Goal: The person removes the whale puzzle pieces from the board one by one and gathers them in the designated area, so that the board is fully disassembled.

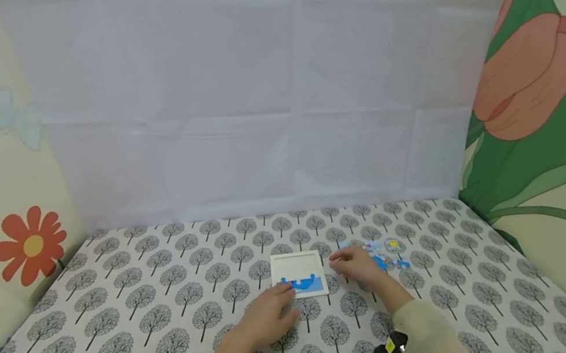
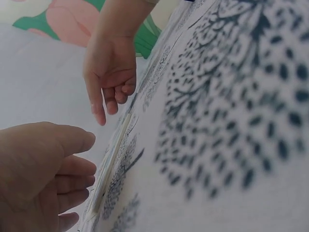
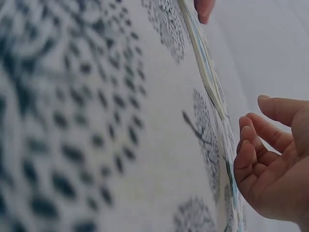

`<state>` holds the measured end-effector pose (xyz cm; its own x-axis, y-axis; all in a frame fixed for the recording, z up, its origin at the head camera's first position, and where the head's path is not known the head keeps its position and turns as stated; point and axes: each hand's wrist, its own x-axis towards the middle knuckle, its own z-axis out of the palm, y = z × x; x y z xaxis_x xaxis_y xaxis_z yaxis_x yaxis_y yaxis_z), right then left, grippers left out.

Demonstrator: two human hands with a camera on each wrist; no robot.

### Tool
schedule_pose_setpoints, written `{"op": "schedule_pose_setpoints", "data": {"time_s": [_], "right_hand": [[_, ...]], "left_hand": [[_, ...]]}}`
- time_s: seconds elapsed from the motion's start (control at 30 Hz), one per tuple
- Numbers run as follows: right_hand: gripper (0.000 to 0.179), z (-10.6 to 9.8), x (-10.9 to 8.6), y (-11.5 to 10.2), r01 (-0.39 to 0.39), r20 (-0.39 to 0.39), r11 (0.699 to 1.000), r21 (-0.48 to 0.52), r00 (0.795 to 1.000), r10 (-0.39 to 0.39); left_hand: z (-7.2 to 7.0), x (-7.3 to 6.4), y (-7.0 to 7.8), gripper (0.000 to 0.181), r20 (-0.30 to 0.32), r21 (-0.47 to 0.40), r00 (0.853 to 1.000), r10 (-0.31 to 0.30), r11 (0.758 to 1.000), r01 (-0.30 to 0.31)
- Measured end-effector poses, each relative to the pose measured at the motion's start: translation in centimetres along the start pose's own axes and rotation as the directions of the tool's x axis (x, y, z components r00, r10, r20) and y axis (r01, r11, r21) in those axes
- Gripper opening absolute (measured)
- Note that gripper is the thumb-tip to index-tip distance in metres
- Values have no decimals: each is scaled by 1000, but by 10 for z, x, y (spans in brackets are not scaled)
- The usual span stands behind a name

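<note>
A white square puzzle tray (image 1: 295,265) lies flat on the table, with blue puzzle pieces (image 1: 306,284) fitted along its lower part. My left hand (image 1: 272,314) rests its fingertips at the tray's lower left corner, its fingers fairly straight. To the right of the tray hovers my right hand (image 1: 358,267), between it and the loose puzzle pieces (image 1: 380,263). In the right wrist view the fingers of that hand (image 3: 270,154) are loosely bent, and nothing shows between them. It partly covers the loose pieces in the head view.
A loose piece with a yellow sun (image 1: 392,244) lies at the far right of the group. The tablecloth (image 1: 172,305) has a tree print. A black device with a yellow label (image 1: 391,350) sits at the right wrist. Behind the table hangs a white cloth (image 1: 232,100).
</note>
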<state>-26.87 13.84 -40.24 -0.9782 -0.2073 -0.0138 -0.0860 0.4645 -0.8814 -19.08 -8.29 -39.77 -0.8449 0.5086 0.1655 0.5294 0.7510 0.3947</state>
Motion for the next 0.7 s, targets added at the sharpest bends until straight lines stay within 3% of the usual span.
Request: {"op": "schedule_pose_setpoints", "data": {"time_s": [0.27,0.47,0.7], "right_hand": [[21,14,0,-3,22,47,993,114,999,-28],[20,21,-1,-2,17,54,1000,15,998,-18],[21,23,-2,-3,-24,63,1000,-14,998,25]], "left_hand": [[3,6,7,46,11,-2,1000,-2,1000,2],[8,8,10,48,21,1,1000,13,1000,-13],[12,6,10,48,26,3,999,35,999,-35]]}}
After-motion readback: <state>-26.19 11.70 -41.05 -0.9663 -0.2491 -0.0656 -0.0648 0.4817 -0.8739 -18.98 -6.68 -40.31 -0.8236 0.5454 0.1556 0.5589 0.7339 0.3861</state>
